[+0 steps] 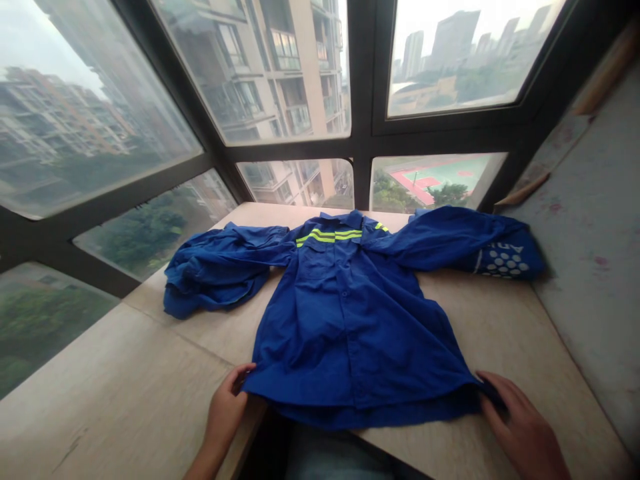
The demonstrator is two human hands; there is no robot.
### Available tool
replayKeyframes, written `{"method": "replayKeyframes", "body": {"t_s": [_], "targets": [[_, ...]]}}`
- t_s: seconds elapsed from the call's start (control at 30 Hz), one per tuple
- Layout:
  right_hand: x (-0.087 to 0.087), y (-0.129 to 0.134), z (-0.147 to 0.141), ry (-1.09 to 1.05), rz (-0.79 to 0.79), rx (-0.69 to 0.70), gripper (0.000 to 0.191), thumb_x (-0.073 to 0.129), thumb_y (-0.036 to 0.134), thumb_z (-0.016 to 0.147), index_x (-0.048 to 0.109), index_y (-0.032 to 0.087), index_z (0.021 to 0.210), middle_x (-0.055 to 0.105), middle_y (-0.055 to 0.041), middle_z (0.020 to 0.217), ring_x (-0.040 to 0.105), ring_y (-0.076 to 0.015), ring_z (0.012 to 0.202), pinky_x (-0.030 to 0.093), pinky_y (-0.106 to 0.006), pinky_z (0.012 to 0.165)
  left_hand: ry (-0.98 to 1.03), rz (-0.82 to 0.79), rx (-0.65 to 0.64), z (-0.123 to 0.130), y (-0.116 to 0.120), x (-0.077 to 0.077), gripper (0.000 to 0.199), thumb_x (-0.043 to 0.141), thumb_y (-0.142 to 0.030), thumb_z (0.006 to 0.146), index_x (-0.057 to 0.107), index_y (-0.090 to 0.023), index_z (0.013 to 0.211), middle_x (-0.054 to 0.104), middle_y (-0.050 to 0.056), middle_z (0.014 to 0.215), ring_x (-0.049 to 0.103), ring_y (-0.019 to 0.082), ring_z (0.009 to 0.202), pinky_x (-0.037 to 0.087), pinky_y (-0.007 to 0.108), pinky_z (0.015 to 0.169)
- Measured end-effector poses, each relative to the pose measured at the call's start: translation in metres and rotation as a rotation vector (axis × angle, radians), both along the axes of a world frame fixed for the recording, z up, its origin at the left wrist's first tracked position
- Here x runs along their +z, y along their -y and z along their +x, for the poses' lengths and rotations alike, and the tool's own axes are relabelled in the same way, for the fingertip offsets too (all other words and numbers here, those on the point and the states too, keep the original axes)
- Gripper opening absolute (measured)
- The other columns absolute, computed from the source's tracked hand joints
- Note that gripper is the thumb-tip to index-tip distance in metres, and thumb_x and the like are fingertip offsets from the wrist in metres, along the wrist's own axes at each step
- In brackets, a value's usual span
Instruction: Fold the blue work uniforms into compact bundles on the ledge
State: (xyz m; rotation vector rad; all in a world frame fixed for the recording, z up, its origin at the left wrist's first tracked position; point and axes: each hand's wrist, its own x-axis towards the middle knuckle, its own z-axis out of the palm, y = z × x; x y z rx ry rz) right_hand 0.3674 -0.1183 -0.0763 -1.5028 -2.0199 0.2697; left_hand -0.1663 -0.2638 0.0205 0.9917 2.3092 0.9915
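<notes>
A blue work shirt (345, 313) with yellow-green stripes across its chest lies spread, front up, with its collar toward the windows and its hem at the near edge. My left hand (233, 400) pinches the left corner of the hem. At the right corner, my right hand (517, 420) grips the hem between thumb and fingers. The sleeves reach out to both sides, the left one beside a crumpled blue garment (215, 273), the right one over a blue item with white print (513, 257).
The pale wooden surface (125, 373) carries the clothes and has a seam at the left. Dark-framed windows (363, 100) rise behind it. A patterned wall (595, 267) borders the right side.
</notes>
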Motion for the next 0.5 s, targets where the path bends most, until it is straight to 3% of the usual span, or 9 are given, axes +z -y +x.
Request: {"method": "replayKeyframes", "body": {"t_s": [0.1,0.2,0.27,0.4,0.5], "targets": [[-0.002,-0.007,-0.002,0.023,-0.014,0.016,0.040,0.044,0.035,0.087,0.063,0.019,0.118,0.070,-0.0118,0.115,0.066,-0.0306,0.106,0.053,-0.049,0.093,0.002,0.011,0.038,-0.001,0.001,-0.007,0.049,0.048,-0.022,0.058,0.068,-0.017,0.102,0.075,0.008,0.107,0.069,0.026,0.106,0.052,0.039,0.100],[0.001,-0.015,0.001,0.024,-0.048,0.053,0.039,0.043,0.029,0.083,0.067,0.019,0.112,0.071,-0.0104,0.114,0.066,-0.0304,0.108,0.051,-0.049,0.097,-0.154,-0.025,0.067,-0.008,0.004,-0.008,0.045,0.048,-0.027,0.063,0.069,-0.018,0.103,0.074,0.009,0.109,0.070,0.027,0.102,0.053,0.041,0.097],[0.009,-0.020,0.004,0.019,-0.129,-0.011,0.043,0.042,0.028,0.082,0.066,0.021,0.117,0.073,-0.0090,0.112,0.070,-0.0294,0.101,0.056,-0.045,0.088,-0.237,-0.074,0.041,-0.018,0.005,-0.002,0.043,0.051,-0.031,0.064,0.071,-0.019,0.100,0.074,0.009,0.108,0.070,0.028,0.098,0.055,0.040,0.093],[0.046,-0.030,0.006,-0.056,-0.267,-0.103,0.051,0.044,0.034,0.081,0.062,0.027,0.129,0.077,-0.0040,0.101,0.074,-0.0268,0.080,0.058,-0.034,0.061,-0.064,-0.195,-0.090,-0.040,0.005,0.033,0.052,0.056,-0.042,0.066,0.070,-0.023,0.112,0.076,0.004,0.084,0.073,0.027,0.084,0.059,0.036,0.075],[0.091,-0.026,0.006,-0.179,-0.148,-0.069,0.039,0.049,0.039,0.081,0.073,0.028,0.110,0.076,-0.0032,0.102,0.073,-0.0261,0.092,0.058,-0.030,0.069,-0.062,-0.200,-0.179,-0.046,0.015,0.077,0.061,0.063,-0.052,0.063,0.068,-0.029,0.119,0.076,0.002,0.080,0.072,0.030,0.080,0.060,0.038,0.064]]}}
